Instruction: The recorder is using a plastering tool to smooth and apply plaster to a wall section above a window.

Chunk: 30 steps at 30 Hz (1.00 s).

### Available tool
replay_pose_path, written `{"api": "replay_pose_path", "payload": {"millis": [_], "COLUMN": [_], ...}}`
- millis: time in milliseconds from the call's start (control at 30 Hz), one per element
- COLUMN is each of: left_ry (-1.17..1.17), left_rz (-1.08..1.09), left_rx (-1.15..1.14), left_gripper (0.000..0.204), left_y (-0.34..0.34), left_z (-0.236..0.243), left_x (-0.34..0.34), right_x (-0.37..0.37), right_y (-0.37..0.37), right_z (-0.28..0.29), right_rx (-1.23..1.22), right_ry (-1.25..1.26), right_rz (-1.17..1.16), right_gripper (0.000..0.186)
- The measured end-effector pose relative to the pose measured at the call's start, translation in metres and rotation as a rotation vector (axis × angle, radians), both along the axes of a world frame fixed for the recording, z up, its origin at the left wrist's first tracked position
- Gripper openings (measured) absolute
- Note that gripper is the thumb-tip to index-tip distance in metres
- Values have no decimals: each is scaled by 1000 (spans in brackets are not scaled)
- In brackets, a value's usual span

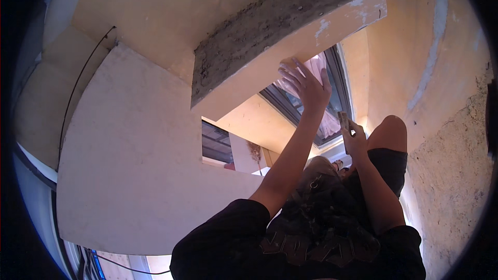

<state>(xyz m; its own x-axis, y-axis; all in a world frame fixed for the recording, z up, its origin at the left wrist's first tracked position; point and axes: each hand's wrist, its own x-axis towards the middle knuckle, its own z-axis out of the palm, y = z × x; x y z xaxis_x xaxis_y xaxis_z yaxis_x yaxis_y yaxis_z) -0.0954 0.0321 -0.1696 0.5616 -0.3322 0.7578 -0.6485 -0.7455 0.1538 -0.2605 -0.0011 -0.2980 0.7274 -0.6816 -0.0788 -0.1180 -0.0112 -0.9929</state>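
Note:
My left hand (pixel 307 87) is raised with its fingers stretched out and pale dust on them. Its fingertips are at the lower edge of a peach-painted beam (pixel 290 52); whether they touch it I cannot tell for sure. The beam's other visible face is rough grey bare mortar, and white patches show near its right end. Lower down, beside my bent knee, my right hand (pixel 356 139) is closed round a small, narrow, greyish-beige block (pixel 343 120). Its kind cannot be made out, and part of it is hidden by the fingers.
A large smooth whitish wall panel (pixel 129 161) fills the left. Behind my left hand is a dark-framed window (pixel 340 88) with pink curtains. The right wall (pixel 456 150) has a rough worn patch. A thin dark cable (pixel 79 78) hangs at upper left.

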Motion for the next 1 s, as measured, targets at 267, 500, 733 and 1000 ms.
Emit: {"api": "replay_pose_path", "payload": {"millis": [267,500,733,1000], "left_ry": [-188,-131,-135,-220], "left_rz": [-98,-120,-280,-116], "left_rx": [-120,43,90,122], "left_gripper": [83,85,80,72], "left_y": [-32,-56,-69,9], "left_z": [53,35,52,37], "left_x": [7,-3,-9,21], "right_x": [-5,-4,-14,-9], "right_y": [-5,-3,-8,2], "right_z": [-15,10,14,-3], "right_rx": [25,-62,-97,-236], "right_ry": [22,-11,-5,52], "right_rz": [-23,-64,-63,-34], "right_gripper": [51,48,46,49]}}
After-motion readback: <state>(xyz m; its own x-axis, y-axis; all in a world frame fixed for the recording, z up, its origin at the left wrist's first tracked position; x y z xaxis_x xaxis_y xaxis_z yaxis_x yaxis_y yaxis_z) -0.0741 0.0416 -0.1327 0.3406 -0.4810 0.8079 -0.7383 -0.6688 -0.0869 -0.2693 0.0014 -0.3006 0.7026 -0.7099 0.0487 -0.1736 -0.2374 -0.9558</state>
